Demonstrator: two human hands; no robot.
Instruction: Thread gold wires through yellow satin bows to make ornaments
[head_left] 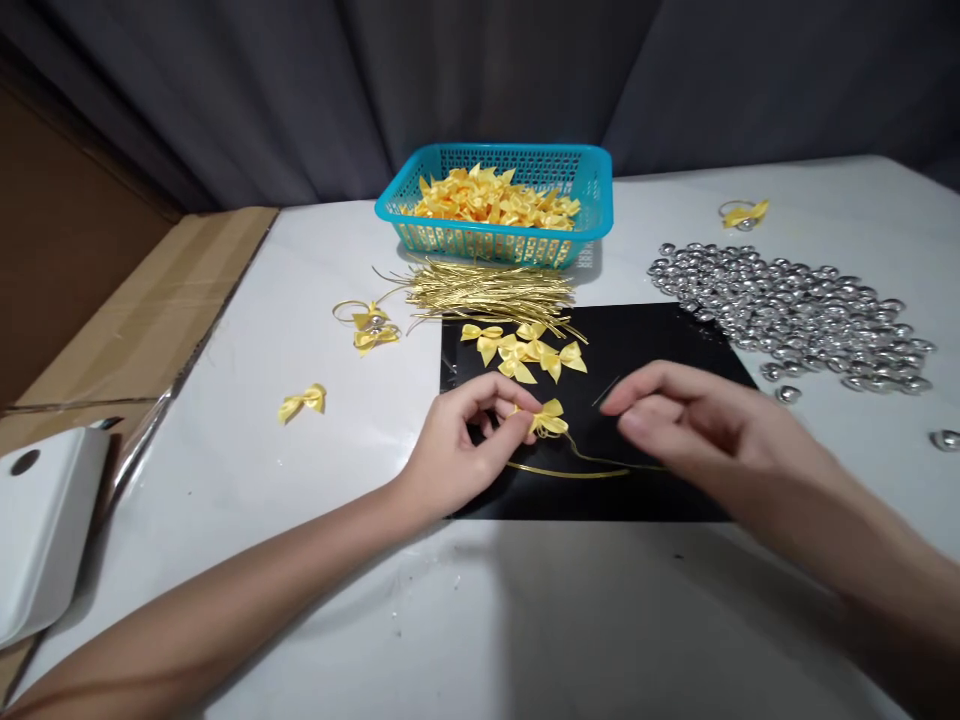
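On the table [480,620], a yellow bow [550,418] is pinched at its knot by the left hand [465,430] over a black mat [660,340], probably for contrast. At three o'clock, a gold cord [570,470] trailing from the bow is gripped by the closed fingertips of the right hand [675,415]. Loose bows [525,350] are scattered at twelve o'clock, then a cord bundle [487,290] and a blue basket [600,190]. Silver beads [795,310] are heaped at two o'clock, clear of both hands.

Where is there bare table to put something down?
Bare: the near table strip before the mat, and the left stretch around the lone bow. Crowded: ties and basket behind the mat, beads to its right, left hand and right hand over it.
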